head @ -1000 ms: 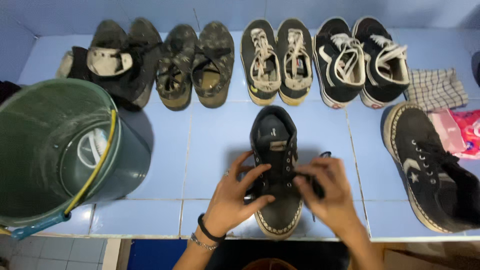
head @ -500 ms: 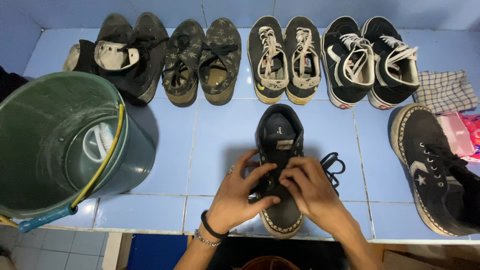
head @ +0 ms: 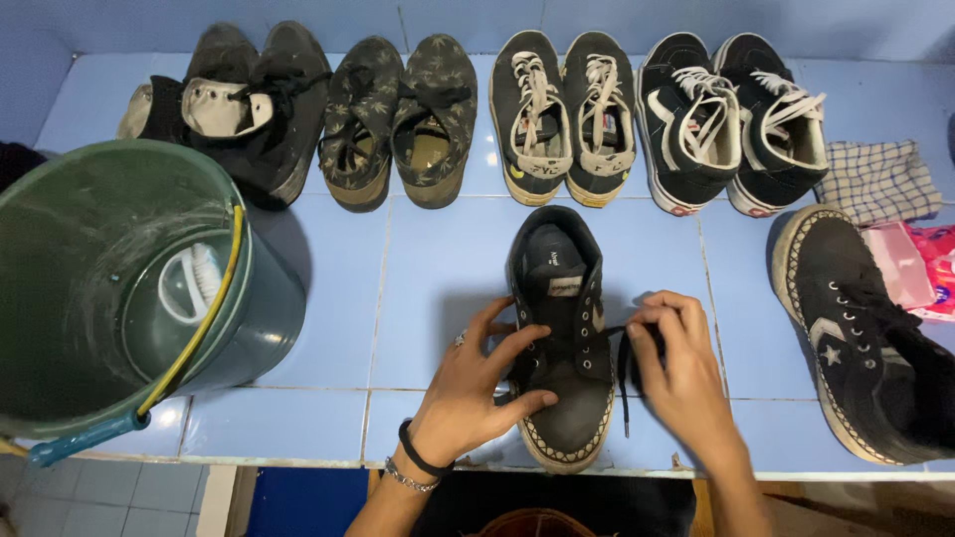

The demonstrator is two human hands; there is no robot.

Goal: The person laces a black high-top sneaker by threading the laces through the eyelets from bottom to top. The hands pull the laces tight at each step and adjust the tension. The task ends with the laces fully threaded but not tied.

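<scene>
— Since a moment ago, both hands have slid a little toward the toe of the black high-top sneaker (head: 559,338), and the right hand (head: 681,373) now draws the black shoelace (head: 622,373) out to the side.

— Where does that sneaker sit?

— On the light blue tiled counter (head: 428,268), toe toward the person, near the front edge. A row of four pairs lines the back: black boots (head: 239,109), leaf-patterned slip-ons (head: 398,119), black sneakers with cream laces (head: 562,114) and black sneakers with white stripes (head: 731,119).

— And the hands?

— Left hand (head: 477,398), with a ring and dark wristbands, presses thumb and fingers against the sneaker's side by the eyelets. Right hand pinches the lace between its fingertips.

— What else?

— A green bucket (head: 109,288) with a white brush (head: 194,283) inside on the left; a single black star-marked sneaker (head: 856,348), a checked cloth (head: 875,179) and a pink packet (head: 920,264) on the right.
</scene>
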